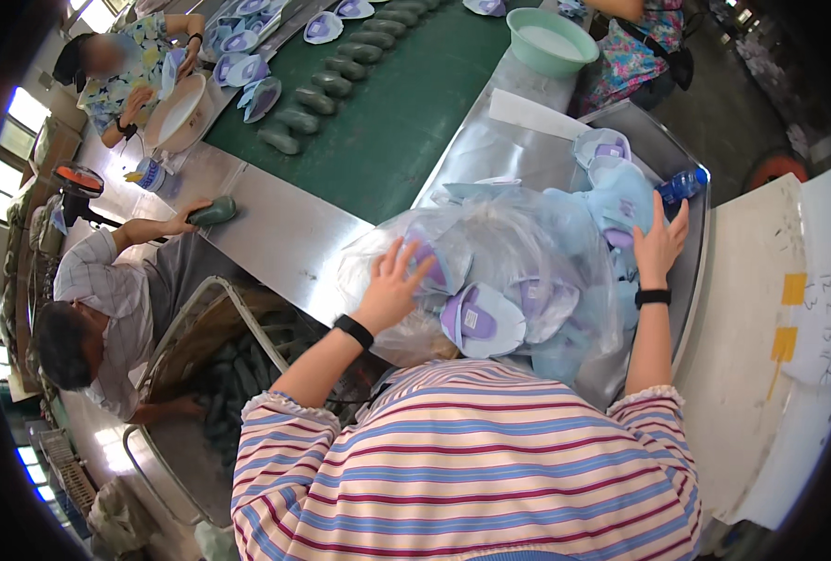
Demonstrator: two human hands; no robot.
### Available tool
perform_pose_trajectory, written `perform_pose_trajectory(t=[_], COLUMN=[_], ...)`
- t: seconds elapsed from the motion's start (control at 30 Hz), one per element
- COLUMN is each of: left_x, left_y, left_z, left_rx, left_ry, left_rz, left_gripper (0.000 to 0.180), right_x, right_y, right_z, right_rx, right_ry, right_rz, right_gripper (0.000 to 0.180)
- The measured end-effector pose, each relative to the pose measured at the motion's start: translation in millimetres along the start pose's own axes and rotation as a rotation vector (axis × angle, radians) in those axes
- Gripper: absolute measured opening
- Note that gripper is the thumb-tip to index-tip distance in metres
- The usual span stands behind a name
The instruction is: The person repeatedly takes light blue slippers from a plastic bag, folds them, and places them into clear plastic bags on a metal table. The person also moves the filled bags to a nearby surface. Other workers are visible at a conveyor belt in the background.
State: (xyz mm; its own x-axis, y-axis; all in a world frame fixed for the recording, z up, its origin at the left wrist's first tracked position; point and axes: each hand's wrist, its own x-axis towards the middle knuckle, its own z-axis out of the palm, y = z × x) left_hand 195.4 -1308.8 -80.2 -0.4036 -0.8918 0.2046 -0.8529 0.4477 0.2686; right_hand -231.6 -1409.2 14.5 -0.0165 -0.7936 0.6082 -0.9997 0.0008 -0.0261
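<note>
A striped top (490, 458) fills the lower middle of the frame, cream crossed by broad soft-blue bands and narrower dark red ones; its short sleeves (280, 449) end in pale, gathered frills (652, 396); a black band (353, 331) circles the left wrist, a slimmer black strap (653, 297) the right; left hand (395, 288) and right hand (659, 245) are bare.

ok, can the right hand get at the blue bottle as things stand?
Looks like yes: the right hand has its fingers spread close below the blue bottle, and the light-blue pieces beside it don't seem to block the way.
</note>
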Motion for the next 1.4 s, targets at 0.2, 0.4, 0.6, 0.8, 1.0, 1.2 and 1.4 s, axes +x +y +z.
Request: perform_pose_trajectory(t=[0.2, 0.4, 0.6, 0.8, 1.0, 1.2, 1.4], left_x=[22, 42, 18, 28, 45, 27, 47], left_y=[5, -12, -5, -3, -23, -83, -61], left_z=[77, 56, -43, -72, -105, -155, -101], left_rx=[0.385, 0.243, -0.187, -0.434, -0.602, -1.197, -1.782], left_ry=[-0.076, -0.08, -0.326, -0.402, -0.421, -0.155, 0.434], left_rz=[0.2, 0.218, 0.368, 0.304, 0.263, -0.135, -0.368], left_gripper=[0.035, 0.033, 0.055, 0.068, 0.066, 0.07, 0.056], right_x=[-39, -119, -101, -108, -100, -117, -68], right_y=[-129, -176, -182, -204, -155, -102, -134], right_z=[-4, 89, 71, 51, 82, 103, 70], right_rx=[0.991, 0.604, 0.632, 0.865, 0.926, 0.656, 0.698], right_ry=[-0.633, -0.662, -0.462, -1.207, -0.814, -0.919, -0.912], right_rz=[-0.263, -0.478, -0.635, -0.561, -0.267, -0.254, -0.589], right_gripper=[0.027, 0.079, 0.076, 0.031, 0.015, 0.02, 0.047])
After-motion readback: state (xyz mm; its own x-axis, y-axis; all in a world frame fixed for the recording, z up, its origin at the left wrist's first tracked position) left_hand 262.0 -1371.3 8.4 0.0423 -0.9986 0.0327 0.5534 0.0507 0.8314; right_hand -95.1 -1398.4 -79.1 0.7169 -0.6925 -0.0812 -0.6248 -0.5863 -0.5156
